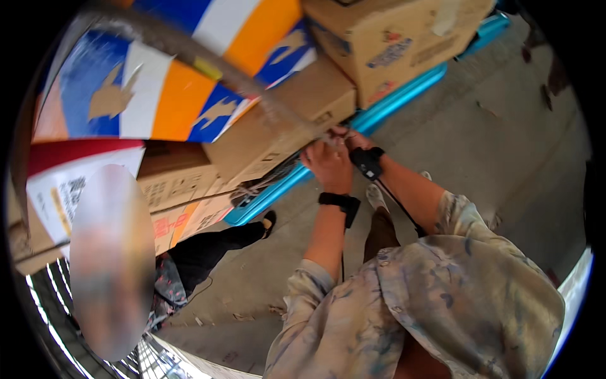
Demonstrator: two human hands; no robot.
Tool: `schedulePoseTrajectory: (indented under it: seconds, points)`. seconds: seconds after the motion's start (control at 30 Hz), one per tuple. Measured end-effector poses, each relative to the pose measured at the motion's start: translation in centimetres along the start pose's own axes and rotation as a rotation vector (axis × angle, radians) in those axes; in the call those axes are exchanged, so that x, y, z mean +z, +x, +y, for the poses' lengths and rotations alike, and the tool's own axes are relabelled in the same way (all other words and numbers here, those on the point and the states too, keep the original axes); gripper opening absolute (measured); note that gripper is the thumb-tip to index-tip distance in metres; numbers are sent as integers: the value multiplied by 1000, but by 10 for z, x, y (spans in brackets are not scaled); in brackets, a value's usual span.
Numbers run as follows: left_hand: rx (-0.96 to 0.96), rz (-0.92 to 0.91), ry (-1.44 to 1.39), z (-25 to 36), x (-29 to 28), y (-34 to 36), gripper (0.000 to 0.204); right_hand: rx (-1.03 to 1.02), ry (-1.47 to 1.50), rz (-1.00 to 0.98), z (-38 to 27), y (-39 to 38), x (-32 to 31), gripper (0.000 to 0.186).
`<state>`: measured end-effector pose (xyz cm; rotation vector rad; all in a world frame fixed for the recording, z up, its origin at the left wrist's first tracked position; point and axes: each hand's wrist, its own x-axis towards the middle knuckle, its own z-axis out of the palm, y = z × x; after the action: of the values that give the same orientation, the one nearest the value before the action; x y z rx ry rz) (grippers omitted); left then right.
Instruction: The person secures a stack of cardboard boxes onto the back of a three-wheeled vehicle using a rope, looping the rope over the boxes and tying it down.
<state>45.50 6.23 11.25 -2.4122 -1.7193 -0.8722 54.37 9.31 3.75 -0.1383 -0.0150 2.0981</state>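
My left hand (pixel 329 165) and my right hand (pixel 355 141) are close together at the side of a loaded blue cart. Both have their fingers curled around the lower end of a greyish-brown strap (pixel 249 87). The strap runs diagonally from the upper left across the load, and part of it is blurred. Just behind my fingers is a brown cardboard box (pixel 297 104). Beneath the hands passes the bright blue edge of the cart (pixel 278 192). My fingertips are partly hidden, so the exact grip is hard to see. Each wrist wears a black band.
A blue, white and orange striped box (pixel 170 95) with torn patches rests on the load. Another carton (pixel 404 54) stands at the upper right. A second person in dark trousers (pixel 218 243) is beside the cart at left. Dry leaves (pixel 243 317) lie on the concrete floor.
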Motion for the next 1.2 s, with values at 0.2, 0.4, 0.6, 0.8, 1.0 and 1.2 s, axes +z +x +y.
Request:
schedulePoseTrajectory:
  seconds: [0.2, 0.4, 0.6, 0.8, 1.0, 1.2]
  points:
    - [-478, -278, -597, 23, -2, -23, 21, 82, 12, 140, 11, -53, 16, 40]
    - [-734, -403, -787, 36, -13, -59, 23, 239, -443, 85, 1, -63, -6, 35]
    - [-473, -312, -585, 35, -12, -59, 24, 253, -147, 39, 3, -70, -2, 29]
    - [-378, -639, 82, 43, -33, -37, 32, -53, -1128, 427, 17, -88, -30, 31]
    - [-333, -486, 21, 33, -10, 2, 36, -153, -1602, 441, 63, -168, -24, 40]
    - [-841, -134, -905, 31, 9, -17, 19, -76, -1471, 398, 26, -194, 5, 41]
